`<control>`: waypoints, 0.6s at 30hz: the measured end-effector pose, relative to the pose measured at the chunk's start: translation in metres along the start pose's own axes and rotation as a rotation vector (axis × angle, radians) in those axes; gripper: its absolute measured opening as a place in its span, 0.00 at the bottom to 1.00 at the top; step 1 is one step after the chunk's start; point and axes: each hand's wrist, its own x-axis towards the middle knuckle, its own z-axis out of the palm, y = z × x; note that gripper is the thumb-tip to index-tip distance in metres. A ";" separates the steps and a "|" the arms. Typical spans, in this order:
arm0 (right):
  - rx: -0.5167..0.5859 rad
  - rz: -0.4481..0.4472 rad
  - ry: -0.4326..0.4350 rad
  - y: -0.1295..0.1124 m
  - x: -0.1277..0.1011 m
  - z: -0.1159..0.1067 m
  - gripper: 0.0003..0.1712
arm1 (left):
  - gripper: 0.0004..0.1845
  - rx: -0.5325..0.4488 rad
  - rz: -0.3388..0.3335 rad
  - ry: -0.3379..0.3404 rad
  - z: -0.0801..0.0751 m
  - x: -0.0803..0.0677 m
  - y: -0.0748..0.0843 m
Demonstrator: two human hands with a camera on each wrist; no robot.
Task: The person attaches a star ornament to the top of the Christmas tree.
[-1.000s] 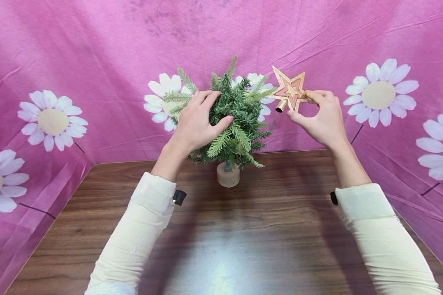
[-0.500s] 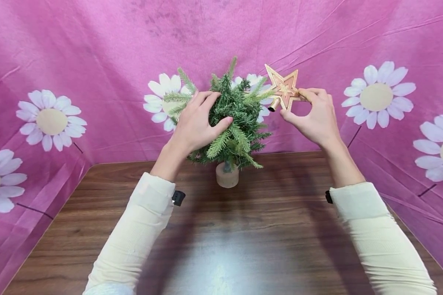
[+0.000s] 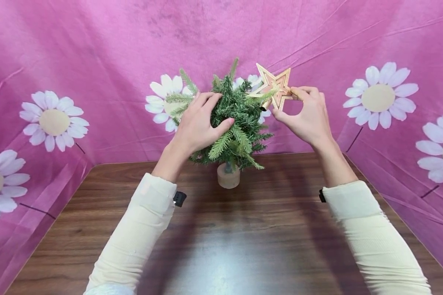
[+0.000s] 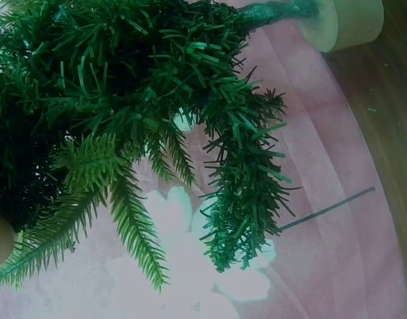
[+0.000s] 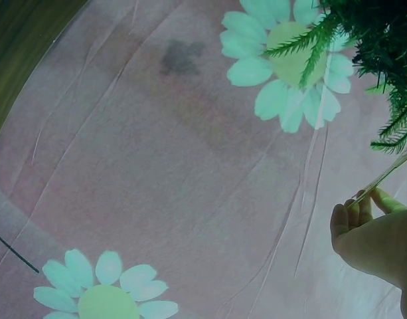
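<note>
A small green tree (image 3: 233, 119) stands upright on a round pale base, at the centre of the frame. A gold star (image 3: 275, 86) is tilted, touching its upper right branches.

Branches of the small tree (image 3: 236, 119) cover the lower tube of the gold star (image 3: 275, 88), so whether it sits on the treetop cannot be told. The left hand (image 3: 199, 123) sinks its fingertips among the needles. In the right wrist view, the frame edge cuts off the right hand (image 5: 376, 242).
</note>
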 end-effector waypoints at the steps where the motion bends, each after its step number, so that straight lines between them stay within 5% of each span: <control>1: -0.004 -0.002 -0.001 -0.001 0.000 0.001 0.42 | 0.42 0.000 -0.001 0.001 0.000 0.000 0.000; 18: -0.024 -0.016 0.025 -0.019 0.007 0.006 0.42 | 0.41 0.008 0.004 -0.004 0.000 0.001 0.002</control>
